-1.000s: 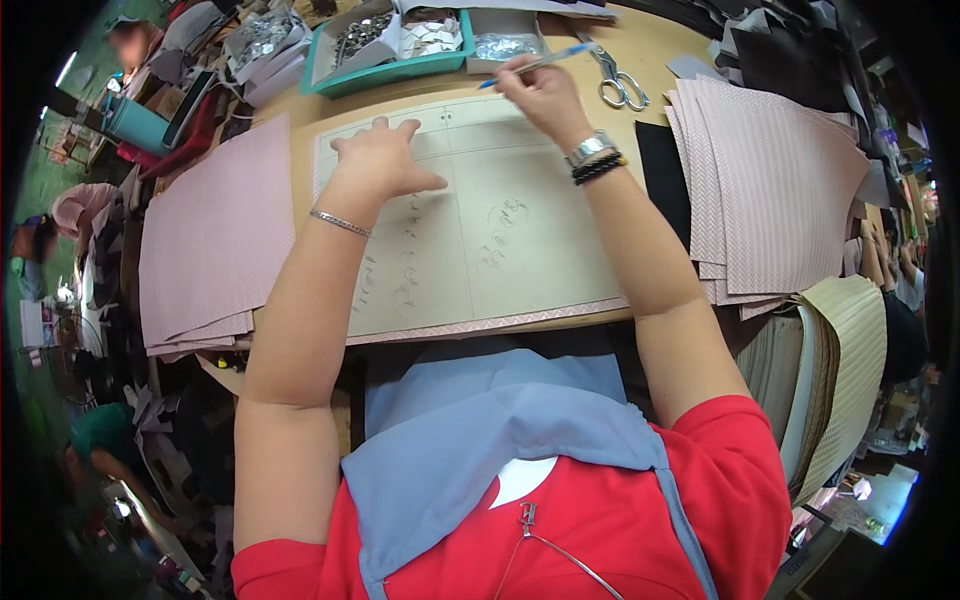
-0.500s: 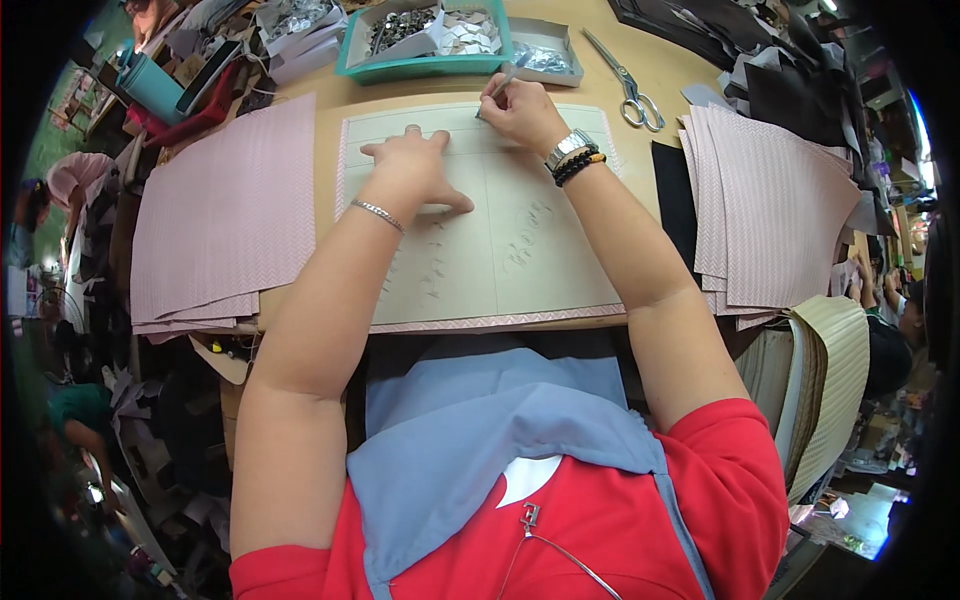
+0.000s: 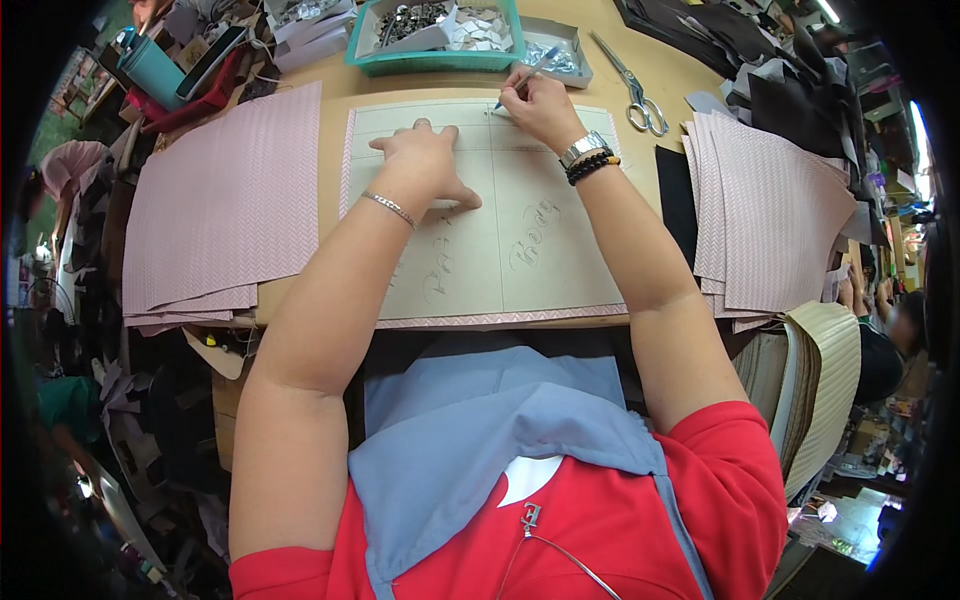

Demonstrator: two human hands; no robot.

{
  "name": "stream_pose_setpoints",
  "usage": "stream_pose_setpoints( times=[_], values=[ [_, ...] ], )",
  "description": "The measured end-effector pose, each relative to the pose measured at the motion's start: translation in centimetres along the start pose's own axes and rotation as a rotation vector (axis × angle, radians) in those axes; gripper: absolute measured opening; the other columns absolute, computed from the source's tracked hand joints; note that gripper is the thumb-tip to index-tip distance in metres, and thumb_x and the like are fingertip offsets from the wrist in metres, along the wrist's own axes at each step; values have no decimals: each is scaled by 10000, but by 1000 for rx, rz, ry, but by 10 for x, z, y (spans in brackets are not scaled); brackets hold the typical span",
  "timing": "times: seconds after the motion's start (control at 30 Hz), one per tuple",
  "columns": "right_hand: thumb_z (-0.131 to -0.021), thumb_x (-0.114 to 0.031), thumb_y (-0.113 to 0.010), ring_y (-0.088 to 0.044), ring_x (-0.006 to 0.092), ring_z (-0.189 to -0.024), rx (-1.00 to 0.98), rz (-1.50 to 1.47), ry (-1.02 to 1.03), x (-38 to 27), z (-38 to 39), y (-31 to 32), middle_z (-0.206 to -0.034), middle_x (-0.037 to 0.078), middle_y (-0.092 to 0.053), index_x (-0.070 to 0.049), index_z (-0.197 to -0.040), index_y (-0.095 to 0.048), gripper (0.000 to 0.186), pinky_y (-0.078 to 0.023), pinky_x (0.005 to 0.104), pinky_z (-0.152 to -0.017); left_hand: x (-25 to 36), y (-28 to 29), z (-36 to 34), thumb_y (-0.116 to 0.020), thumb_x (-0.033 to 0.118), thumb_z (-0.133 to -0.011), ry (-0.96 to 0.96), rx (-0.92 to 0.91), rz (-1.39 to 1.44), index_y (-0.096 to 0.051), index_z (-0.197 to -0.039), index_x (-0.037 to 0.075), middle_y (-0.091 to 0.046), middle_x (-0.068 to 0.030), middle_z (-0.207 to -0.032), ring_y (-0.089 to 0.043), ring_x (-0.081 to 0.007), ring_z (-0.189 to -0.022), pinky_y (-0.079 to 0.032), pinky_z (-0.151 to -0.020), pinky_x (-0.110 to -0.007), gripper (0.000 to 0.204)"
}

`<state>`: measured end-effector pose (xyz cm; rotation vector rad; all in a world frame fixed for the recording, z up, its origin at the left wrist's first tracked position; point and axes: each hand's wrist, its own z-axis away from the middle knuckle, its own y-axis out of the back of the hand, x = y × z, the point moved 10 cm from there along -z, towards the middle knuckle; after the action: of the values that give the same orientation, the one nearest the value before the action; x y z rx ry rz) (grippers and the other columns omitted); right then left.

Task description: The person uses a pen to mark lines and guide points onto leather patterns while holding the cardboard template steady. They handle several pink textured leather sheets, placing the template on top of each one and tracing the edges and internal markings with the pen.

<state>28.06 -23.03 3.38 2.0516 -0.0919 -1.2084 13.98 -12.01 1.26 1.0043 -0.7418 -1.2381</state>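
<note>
A pale card template point(image 3: 460, 270) with ruled lines and handwriting lies flat on a pink patterned sheet point(image 3: 540, 317), whose edges show around it. My left hand point(image 3: 422, 163) rests on the template with fingers and thumb spread, pressing its left half. Near the template's top edge, my right hand point(image 3: 540, 108) grips a pen point(image 3: 545, 60), its tip touching close to the centre line. The pen is slim with a bluish tip; its middle is hidden by my fingers.
Stacks of pink patterned sheets lie at left point(image 3: 230, 200) and right point(image 3: 765, 215). A teal tray point(image 3: 430, 62) of small metal parts, a grey box point(image 3: 585, 65) and scissors point(image 3: 632, 85) lie at the far side. A teal tumbler point(image 3: 150, 65) stands far left.
My right hand has shifted slightly right, and the pen tip has moved from the template's top edge area to beside the centre line. My left hand stays spread on the template.
</note>
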Motion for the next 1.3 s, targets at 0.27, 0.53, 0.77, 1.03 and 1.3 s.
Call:
stream_pose_setpoints(
  times=[0.27, 0.53, 0.77, 1.03, 1.3],
  values=[
    [-894, -246, -645, -670, 289, -633, -3, 37, 54, -5, 3, -2, -697, 160, -687, -16, -877, -707, 239, -545, 385, -656, 0, 1, 1, -833, 688, -599, 3, -26, 41, -483, -1496, 129, -513, -174, -1468, -546, -406, -1333, -394, -1094, -710, 1113],
    [-907, -245, -633, -663, 328, -612, 5, 46, 45, -3, 3, -7, -684, 181, -687, 3, -814, -698, 272, -552, 396, -653, 0, -2, 1, -833, 689, -599, 8, -33, 40, -485, -1497, 134, -515, -174, -1464, -531, -407, -1350, -397, -1093, -711, 1112],
    [-909, -256, -643, -689, 330, -651, 18, 61, 77, -3, 2, -6, -706, 183, -699, 9, -844, -701, 279, -564, 401, -679, -2, -4, -4, -855, 692, -571, 2, -13, 22, -454, -1536, 180, -525, -200, -1450, -566, -426, -1305, -444, -1032, -715, 1164],
    [-970, -210, -676, -672, 98, -705, 179, -261, 137, 3, 4, 26, -773, 52, -738, -35, -1013, -701, 182, -535, 276, -646, -12, -2, 6, -861, 665, -604, -31, 64, 57, -442, -1549, 222, -515, -231, -1468, -565, -444, -1304, -438, -1061, -677, 1125],
    [-924, -55, -689, -704, 134, -785, -318, -564, 291, -142, 145, -49, -831, 61, -726, -3, -993, -701, 88, -568, 276, -687, -70, -14, 60, -878, 549, -642, -154, 76, 125, -481, -1539, 230, -420, -259, -1577, -558, -388, -1343, -494, -1075, -465, 1032]
  ],
)
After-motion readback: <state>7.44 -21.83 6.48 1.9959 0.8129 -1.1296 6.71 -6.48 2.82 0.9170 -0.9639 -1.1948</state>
